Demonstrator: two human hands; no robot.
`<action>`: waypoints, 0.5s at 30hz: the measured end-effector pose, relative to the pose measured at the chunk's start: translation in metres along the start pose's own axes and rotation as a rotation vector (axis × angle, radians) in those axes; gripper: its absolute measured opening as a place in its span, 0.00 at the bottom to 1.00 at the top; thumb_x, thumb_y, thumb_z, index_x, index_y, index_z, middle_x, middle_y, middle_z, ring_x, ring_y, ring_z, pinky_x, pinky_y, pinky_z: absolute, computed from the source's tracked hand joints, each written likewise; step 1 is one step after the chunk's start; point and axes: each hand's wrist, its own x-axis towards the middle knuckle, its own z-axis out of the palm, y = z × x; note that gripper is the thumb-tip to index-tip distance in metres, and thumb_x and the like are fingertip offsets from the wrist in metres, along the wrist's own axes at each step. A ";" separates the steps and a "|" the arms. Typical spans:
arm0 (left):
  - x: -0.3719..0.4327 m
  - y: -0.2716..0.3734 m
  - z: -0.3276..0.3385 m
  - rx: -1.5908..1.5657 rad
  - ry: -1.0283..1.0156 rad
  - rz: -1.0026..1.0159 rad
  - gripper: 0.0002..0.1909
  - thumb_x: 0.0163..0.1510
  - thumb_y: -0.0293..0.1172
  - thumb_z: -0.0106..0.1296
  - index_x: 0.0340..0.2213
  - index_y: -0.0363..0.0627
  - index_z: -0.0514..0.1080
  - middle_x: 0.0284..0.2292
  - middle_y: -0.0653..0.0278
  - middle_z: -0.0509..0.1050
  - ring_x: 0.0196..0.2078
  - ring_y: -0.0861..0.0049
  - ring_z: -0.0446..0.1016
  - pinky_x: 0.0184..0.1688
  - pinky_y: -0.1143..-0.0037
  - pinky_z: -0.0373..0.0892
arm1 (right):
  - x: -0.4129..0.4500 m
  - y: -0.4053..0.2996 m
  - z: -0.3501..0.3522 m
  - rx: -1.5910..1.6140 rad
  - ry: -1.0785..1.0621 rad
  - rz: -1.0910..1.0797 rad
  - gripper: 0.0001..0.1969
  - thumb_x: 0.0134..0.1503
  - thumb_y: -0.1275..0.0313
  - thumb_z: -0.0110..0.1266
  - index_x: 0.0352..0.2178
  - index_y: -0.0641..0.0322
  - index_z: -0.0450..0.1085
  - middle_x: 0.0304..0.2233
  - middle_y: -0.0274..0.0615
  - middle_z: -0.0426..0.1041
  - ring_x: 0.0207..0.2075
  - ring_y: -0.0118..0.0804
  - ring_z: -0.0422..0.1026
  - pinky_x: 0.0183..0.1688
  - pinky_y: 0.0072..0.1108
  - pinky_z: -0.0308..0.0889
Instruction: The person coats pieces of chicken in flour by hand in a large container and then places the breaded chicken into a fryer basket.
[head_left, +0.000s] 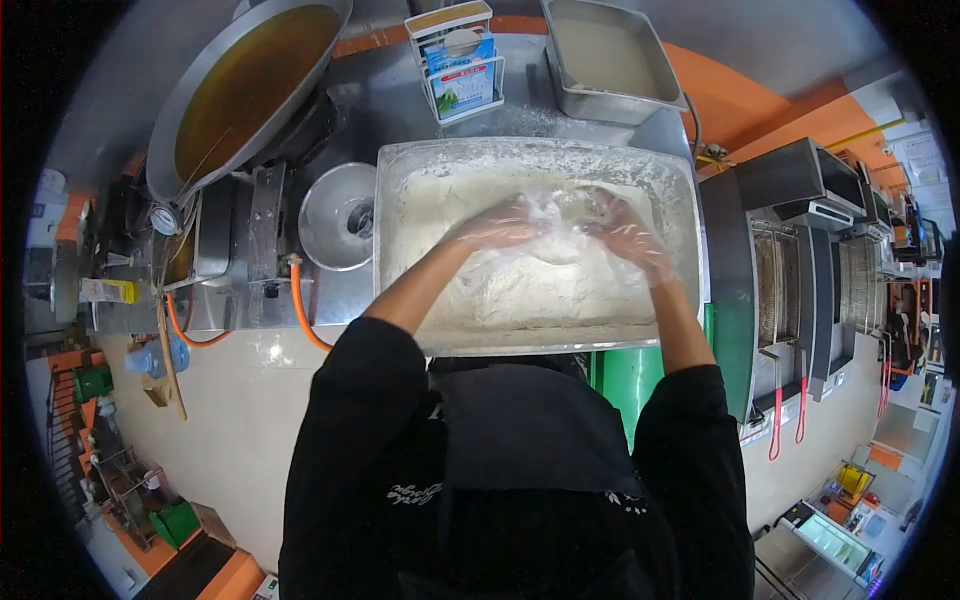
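Note:
In front of me stands a deep rectangular metal tray (540, 154), its walls dusted white. Pale flour (517, 292) fills it, heaped a little towards the middle. Both my hands wear loose clear plastic gloves. My left hand (501, 225) reaches in from the left with its fingers curled inward. My right hand (626, 231) curves in from the other side, facing it. A floury whitish mass (562, 225) lies between my hands at the flour's surface. Glare and dust blur my fingertips, so whether they grip anything in there is unclear.
Left of the tray sits a round metal bowl (322, 225). Beyond it are a wide wok (255, 90) of brown oil, a dial thermometer (164, 219) and an orange hose (298, 300). Behind stand a carton (461, 82) in a wire rack and a steel pan (615, 105). Fryers (776, 292) flank the right.

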 end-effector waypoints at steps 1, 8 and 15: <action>-0.007 -0.026 0.017 -0.164 0.201 0.176 0.18 0.48 0.38 0.41 0.37 0.37 0.63 0.34 0.53 0.67 0.39 0.66 0.65 0.41 0.68 0.60 | -0.006 -0.007 -0.003 -0.103 0.058 0.048 0.26 0.43 0.67 0.55 0.43 0.69 0.59 0.41 0.49 0.66 0.43 0.37 0.65 0.46 0.24 0.59; -0.080 -0.065 0.092 0.004 -0.251 -0.083 0.14 0.43 0.33 0.41 0.27 0.36 0.70 0.29 0.50 0.71 0.33 0.65 0.70 0.35 0.67 0.65 | -0.066 0.026 0.079 0.038 -0.757 -0.199 0.19 0.48 0.63 0.49 0.38 0.68 0.63 0.38 0.47 0.67 0.38 0.38 0.67 0.41 0.25 0.63; -0.065 -0.010 0.097 0.081 -0.219 -0.116 0.12 0.42 0.30 0.45 0.29 0.36 0.68 0.29 0.50 0.70 0.34 0.62 0.69 0.36 0.70 0.63 | -0.025 -0.049 0.144 -0.192 -0.753 -0.169 0.21 0.45 0.58 0.49 0.32 0.67 0.69 0.33 0.51 0.70 0.33 0.44 0.68 0.37 0.26 0.63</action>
